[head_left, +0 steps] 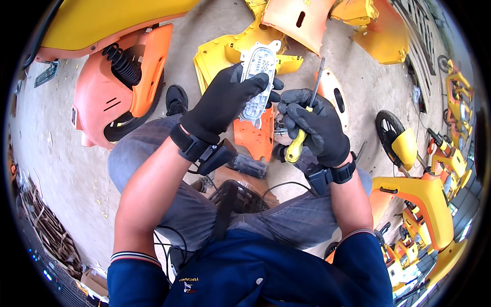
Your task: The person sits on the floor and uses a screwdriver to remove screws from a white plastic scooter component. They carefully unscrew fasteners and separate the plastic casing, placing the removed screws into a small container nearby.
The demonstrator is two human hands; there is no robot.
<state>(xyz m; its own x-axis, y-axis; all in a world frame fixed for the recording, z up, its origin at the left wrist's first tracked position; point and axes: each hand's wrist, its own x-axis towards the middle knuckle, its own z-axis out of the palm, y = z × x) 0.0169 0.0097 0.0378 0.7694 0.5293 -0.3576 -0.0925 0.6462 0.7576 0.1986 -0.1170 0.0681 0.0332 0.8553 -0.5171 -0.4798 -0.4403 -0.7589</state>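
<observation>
In my black-gloved left hand (pixel 232 97) is an oval lamp unit (pixel 262 61) with a clear, ribbed face and small mounting tabs at its ends. My thumb lies across its face and the fingers wrap behind it. Just to the right, my gloved right hand (pixel 318 120) is closed around a screwdriver (pixel 296 147) with a yellow handle. Its long metal shaft points up and away from me, apart from the lamp unit. Below the lamp unit, an orange plastic panel (pixel 254 139) lies near the floor between my knees.
Yellow body panels (pixel 220 53) and a large orange panel (pixel 294 20) lie on the concrete ahead. An orange and yellow scooter (pixel 110 97) stands at the left. To the right are a wheel with a yellow fender (pixel 404 146) and several yellow scooters. Cables run near my lap.
</observation>
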